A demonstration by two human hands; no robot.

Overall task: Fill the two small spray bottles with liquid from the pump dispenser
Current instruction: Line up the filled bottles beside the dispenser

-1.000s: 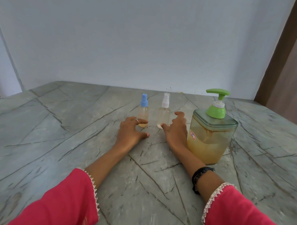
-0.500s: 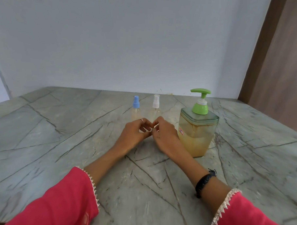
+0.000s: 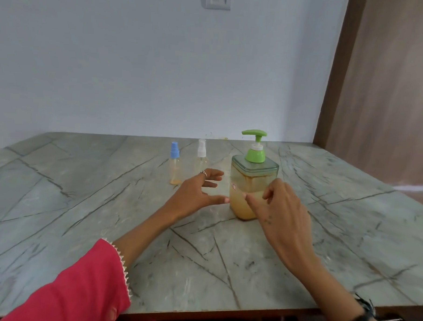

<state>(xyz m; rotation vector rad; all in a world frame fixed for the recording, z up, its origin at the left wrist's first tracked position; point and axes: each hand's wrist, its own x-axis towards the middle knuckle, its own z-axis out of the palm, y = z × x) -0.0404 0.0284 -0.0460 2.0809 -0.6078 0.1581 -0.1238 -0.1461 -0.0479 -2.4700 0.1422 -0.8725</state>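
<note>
Hands come first. The left hand (image 3: 195,193) is open wide, thumb low and fingers high, like a big letter C. It holds nothing. Its thumb tip is just beside the pump dispenser (image 3: 252,186), and I cannot tell if it touches. The right hand (image 3: 280,207) is loose, with fingers a little bent and one finger pointing at the front of the dispenser. It holds nothing either.

The dispenser stands upright on the stone table (image 3: 83,191). It has a green pump on top and yellow liquid in the lower half. To its left, farther back, stand the two small spray bottles. The blue-capped bottle (image 3: 175,164) is on the left and the white-capped bottle (image 3: 202,157) stands near it, partly behind the left fingers. Both caps are on.

The step looks like getting hold of the dispenser. To do it well, I think each hand should take one flat side, low down where the liquid is heavy, so it does not tip. Slide it gently and keep it upright. The left fingers should stay clear of the white-capped bottle, which would fall over easily.
</note>
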